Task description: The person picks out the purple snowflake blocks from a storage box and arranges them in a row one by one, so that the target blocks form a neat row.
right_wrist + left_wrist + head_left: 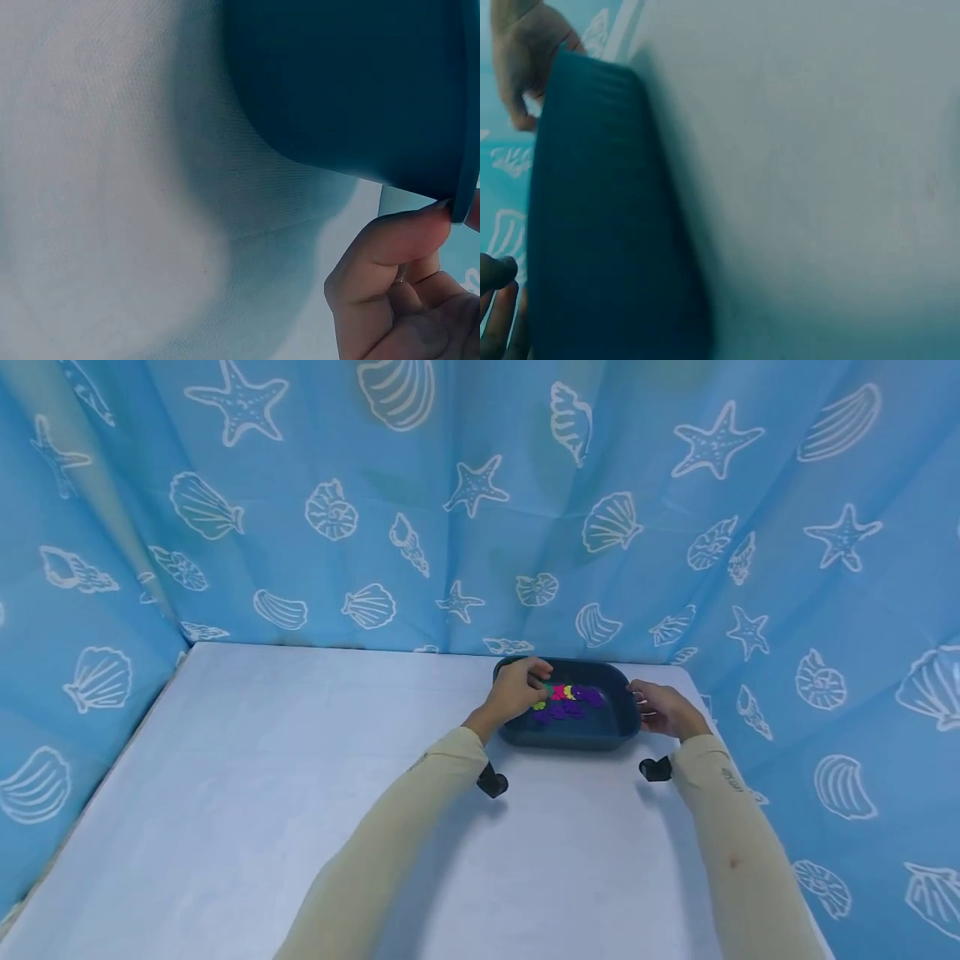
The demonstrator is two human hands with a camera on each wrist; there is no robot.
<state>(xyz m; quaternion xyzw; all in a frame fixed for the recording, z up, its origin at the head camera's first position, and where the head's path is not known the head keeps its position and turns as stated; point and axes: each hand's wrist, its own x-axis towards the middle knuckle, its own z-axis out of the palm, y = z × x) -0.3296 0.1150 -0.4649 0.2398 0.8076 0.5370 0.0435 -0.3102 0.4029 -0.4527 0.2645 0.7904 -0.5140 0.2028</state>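
A dark blue-green plastic tub (570, 742) with rounded corners stands at the back right of the white table. Small flat pieces (558, 710) lie in it, mostly purple, with some pink, yellow and green; their exact shape is too small to tell. My left hand (516, 687) is over the tub's left end, its fingers reaching inside near the green and yellow pieces. Relaxed, spread fingers (502, 319) show in the left wrist view, with no piece visible in them. At the right end, my right hand (405, 292) pinches the tub's rim between thumb and fingers.
Behind the tub and along both sides hangs a blue curtain (405, 560) with white shells and starfish. The white tabletop (285, 793) stretches to the left and toward me. Black wrist cameras (492, 782) sit below each hand.
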